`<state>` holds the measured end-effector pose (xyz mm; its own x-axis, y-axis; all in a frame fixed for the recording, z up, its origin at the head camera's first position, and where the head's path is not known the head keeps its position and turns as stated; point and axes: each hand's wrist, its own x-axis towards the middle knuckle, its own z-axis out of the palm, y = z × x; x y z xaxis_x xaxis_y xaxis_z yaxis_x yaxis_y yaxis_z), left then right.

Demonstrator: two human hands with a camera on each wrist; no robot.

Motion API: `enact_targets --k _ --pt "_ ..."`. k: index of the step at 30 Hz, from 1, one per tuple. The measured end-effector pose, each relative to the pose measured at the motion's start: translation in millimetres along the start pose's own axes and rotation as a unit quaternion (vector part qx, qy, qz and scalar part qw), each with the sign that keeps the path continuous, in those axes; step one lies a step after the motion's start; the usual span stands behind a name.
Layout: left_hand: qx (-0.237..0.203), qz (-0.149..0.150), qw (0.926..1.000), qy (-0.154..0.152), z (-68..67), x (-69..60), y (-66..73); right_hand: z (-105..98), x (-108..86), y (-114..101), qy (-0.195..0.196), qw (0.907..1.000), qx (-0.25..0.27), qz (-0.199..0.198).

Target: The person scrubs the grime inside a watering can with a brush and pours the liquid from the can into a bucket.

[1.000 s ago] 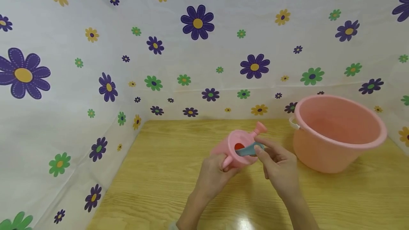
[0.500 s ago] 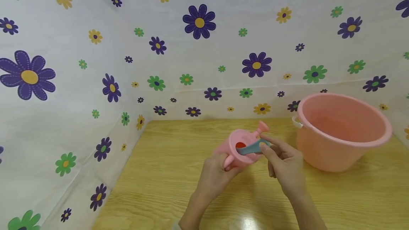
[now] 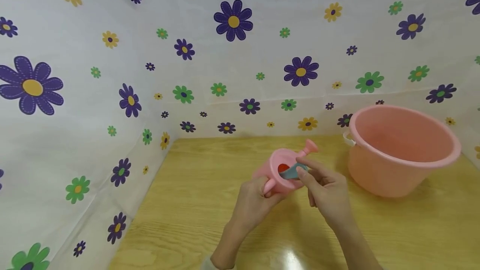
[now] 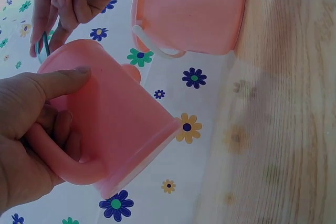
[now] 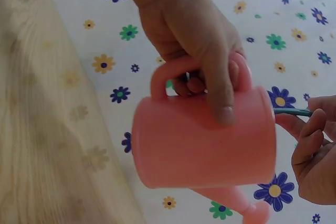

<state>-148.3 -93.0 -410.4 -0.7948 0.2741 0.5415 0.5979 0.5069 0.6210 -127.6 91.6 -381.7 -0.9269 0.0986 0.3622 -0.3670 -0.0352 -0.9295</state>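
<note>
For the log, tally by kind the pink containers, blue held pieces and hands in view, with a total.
Pink containers: 2 (watering can, bucket)
Blue held piece: 1
Hands: 2 (left hand, right hand)
Total: 5
Not counted: red patch inside the can, nature unclear.

**No Readable Lettering Showing**

No text, label, brand, number or sign is showing legibly in any of the three views. The pink watering can [image 5: 205,142], the blue-green piece [image 3: 291,173] and the pink bucket [image 3: 390,178] are presenting plain visible sides; the white sheet [image 3: 210,70] behind them is bearing printed flowers, without letters or digits.
</note>
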Motion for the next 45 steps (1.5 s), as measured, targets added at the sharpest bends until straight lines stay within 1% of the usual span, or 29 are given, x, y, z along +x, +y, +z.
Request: enact_targets --k 4,7,10,14,18,21,23,27,30,33,35,38,42,45 --pt "0.009 0.012 0.9999 0.004 -1.5 0.1 1.2 7.0 -0.9 0.5 -0.011 0.9996 -0.024 -0.007" --pt "0.006 0.008 0.9999 0.003 -2.2 0.4 2.3 6.5 -1.0 1.1 -0.013 0.9995 -0.025 -0.015" --pt "-0.001 0.004 1.0 0.0 -2.4 0.5 3.1 2.7 -0.5 0.1 -0.008 0.9996 -0.013 -0.023" --pt "0.002 0.002 1.0 -0.003 -2.4 0.0 3.3 -5.2 0.0 -3.6 0.009 0.9997 0.016 -0.018" --pt "-0.001 -0.007 0.9999 -0.007 -2.0 1.0 3.7 -15.4 2.4 -7.1 0.025 0.9988 0.038 -0.015" --pt "-0.01 -0.012 0.9998 -0.01 -1.3 2.0 4.0 -22.6 5.0 -9.5 0.029 0.9982 0.049 -0.02" --pt "-0.015 -0.009 0.9998 -0.011 -0.7 2.6 4.2 -25.8 6.5 -10.7 0.027 0.9979 0.054 -0.023" --pt "-0.011 -0.001 0.9998 -0.014 0.7 3.4 4.7 -25.4 8.2 -10.8 0.017 0.9973 0.066 -0.025" --pt "-0.006 -0.005 0.9998 -0.016 1.8 3.9 5.8 -19.1 7.7 -9.3 0.008 0.9982 0.057 -0.018" --pt "0.004 -0.006 0.9998 -0.018 1.6 4.1 6.1 -9.3 4.4 -6.8 0.0 0.9997 0.023 -0.01" --pt "0.01 -0.002 0.9998 -0.017 1.3 4.3 6.5 -3.6 2.3 -5.4 -0.006 1.0 0.002 -0.003" --pt "0.016 0.008 0.9998 -0.011 1.2 4.5 6.6 1.2 0.8 -4.6 -0.009 0.9998 -0.015 0.01" --pt "0.02 0.012 0.9997 -0.009 1.4 5.0 7.7 2.2 0.6 -5.0 -0.008 0.9994 -0.021 0.027" --pt "0.022 0.007 0.9996 -0.014 1.6 5.3 8.0 0.3 1.5 -5.5 -0.01 0.999 -0.018 0.04"
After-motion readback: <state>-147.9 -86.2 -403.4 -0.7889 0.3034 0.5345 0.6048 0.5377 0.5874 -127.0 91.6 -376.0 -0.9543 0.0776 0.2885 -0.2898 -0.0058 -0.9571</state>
